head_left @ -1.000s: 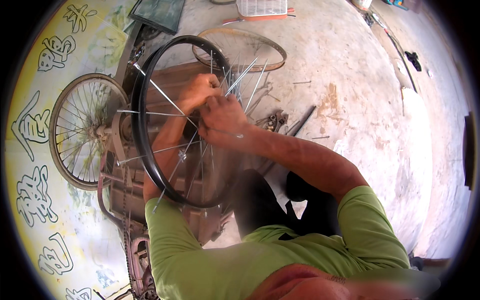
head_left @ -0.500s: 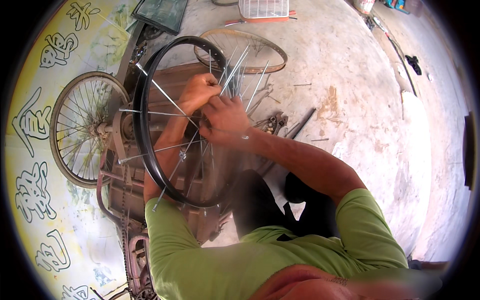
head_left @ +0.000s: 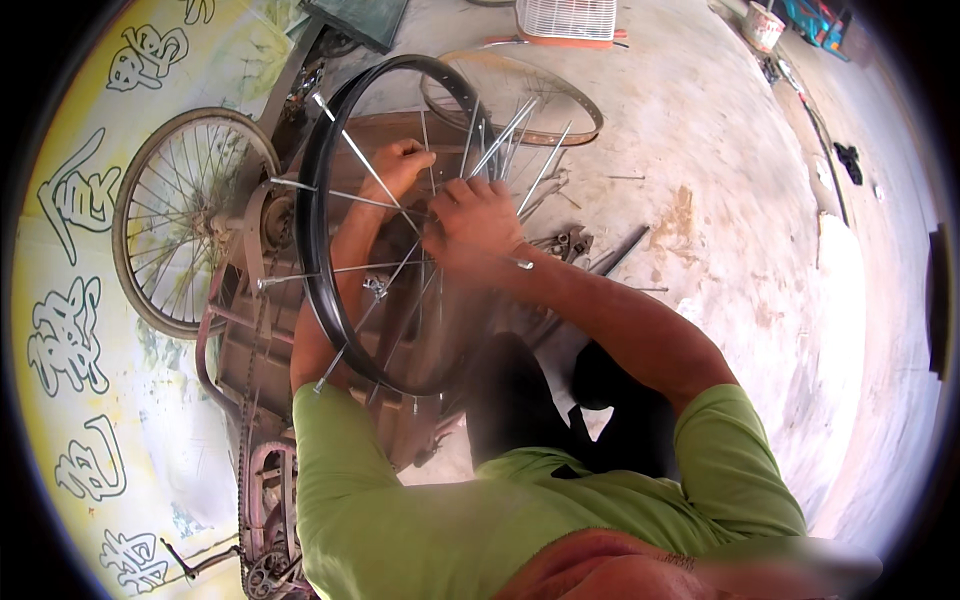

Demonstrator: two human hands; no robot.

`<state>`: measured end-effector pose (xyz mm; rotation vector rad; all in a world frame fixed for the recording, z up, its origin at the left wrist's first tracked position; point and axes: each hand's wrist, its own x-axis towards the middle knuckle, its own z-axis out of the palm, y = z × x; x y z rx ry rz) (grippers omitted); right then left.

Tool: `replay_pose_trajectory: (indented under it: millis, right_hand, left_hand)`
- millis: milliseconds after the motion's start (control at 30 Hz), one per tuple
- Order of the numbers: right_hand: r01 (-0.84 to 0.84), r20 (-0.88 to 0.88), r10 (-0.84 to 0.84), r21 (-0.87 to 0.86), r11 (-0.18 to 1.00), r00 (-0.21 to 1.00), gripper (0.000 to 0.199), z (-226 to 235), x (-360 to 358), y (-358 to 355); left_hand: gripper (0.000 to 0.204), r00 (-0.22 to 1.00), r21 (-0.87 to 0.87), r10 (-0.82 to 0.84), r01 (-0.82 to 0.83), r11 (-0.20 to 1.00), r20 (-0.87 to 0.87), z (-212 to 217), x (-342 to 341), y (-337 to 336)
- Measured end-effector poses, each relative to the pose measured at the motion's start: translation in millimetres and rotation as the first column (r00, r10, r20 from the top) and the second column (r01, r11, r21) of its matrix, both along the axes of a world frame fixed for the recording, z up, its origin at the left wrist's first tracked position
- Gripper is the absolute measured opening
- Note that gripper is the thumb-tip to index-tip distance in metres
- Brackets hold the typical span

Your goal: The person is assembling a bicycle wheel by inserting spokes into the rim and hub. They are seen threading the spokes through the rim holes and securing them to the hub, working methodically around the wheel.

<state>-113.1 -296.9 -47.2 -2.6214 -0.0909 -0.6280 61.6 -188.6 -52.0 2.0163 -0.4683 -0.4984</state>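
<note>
A black bicycle rim (head_left: 310,215) stands tilted in front of me, with silver spokes running inward and several of their ends poking out past it. My left arm reaches up behind the rim's left side. Close by a thin upright spoke (head_left: 425,115), my left hand (head_left: 398,172) has its fingertips pinched together; they seem to be on that spoke. Nearer me, my right hand (head_left: 475,222) is curled over the wheel's middle and hides the hub. A bundle of spokes (head_left: 509,128) fans out past its fingers toward the upper right.
An upturned-looking tricycle frame with a spoked wheel (head_left: 118,240) lies at left, beside a lettered banner (head_left: 70,270). Beyond my wheel rests an old rim (head_left: 590,135) on the concrete floor. Wrenches (head_left: 575,242) and a dark bar (head_left: 625,250) lie right; a white crate (head_left: 568,20) stands far off.
My left hand has drawn apart from the right hand, to its left. The right hand stays over the wheel's middle. The whole view has shifted slightly.
</note>
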Motion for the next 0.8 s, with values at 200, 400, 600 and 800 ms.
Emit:
replay_pose_trajectory:
  millis: [200, 400, 600, 800]
  right_hand:
    - [0.072, 0.146, -0.074, 0.016, 0.997, 0.986, 0.023, 3.6, 0.2, -19.0]
    - [-0.002, 0.087, -0.032, 0.365, 0.931, 0.996, 0.026, 18.6, 22.1, -51.3]
    - [-0.123, 0.062, 0.106, 0.482, 0.867, 0.992, 0.039, 25.0, 41.9, -44.3]
    - [-0.035, -0.128, 0.257, 0.836, 0.548, 0.958, 0.046, 37.2, 65.4, -28.0]
  left_hand:
    - [0.012, 0.987, -0.243, -0.043, 0.004, 0.970, -0.155, -6.3, -1.2, -4.6]
    - [0.018, 0.979, -0.272, 0.045, -0.100, 0.957, -0.200, 17.3, -28.1, 22.8]
    - [0.021, 0.973, -0.314, 0.172, -0.214, 0.925, -0.155, 8.3, -38.5, 19.3]
    - [0.021, 0.986, -0.266, 0.147, -0.164, 0.950, -0.083, -11.5, -18.2, 17.4]
